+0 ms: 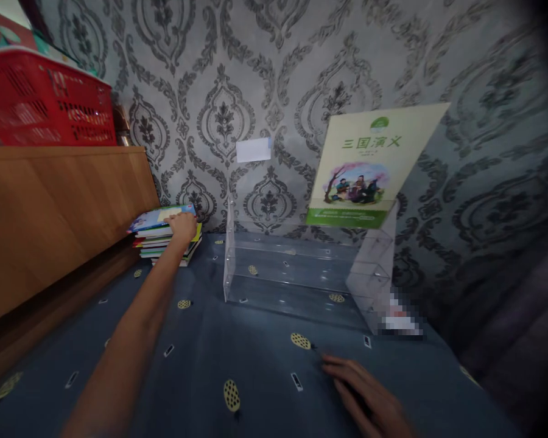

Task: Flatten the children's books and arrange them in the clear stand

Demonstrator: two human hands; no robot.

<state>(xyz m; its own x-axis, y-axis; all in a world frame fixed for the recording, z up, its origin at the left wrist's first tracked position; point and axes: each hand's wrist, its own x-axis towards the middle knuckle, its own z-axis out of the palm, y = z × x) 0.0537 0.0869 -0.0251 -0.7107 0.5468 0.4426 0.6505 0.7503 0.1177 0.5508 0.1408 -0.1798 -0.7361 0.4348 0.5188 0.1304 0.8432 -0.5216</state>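
At the far left, my left hand (182, 226) reaches out to a stack of books (158, 248). It is closed on the right side of the top book (148, 218), which has a blue cover; its thumb is hidden. My right hand (363, 389) hovers low over or rests on the dark blue cloth at lower right, fingers stretched out and holding nothing. Ahead stands a clear acrylic tiered rack (292, 292). One cream and green book (363, 176) leans upright on its back right part, cover facing me.
A wooden cabinet (59, 213) borders the left side, with a red plastic basket (50, 100) on top. The cloth (201, 365) has a pineapple pattern. A white card (254, 149) is on the patterned wall behind the rack. A pixelated item (399, 316) lies right of the rack.
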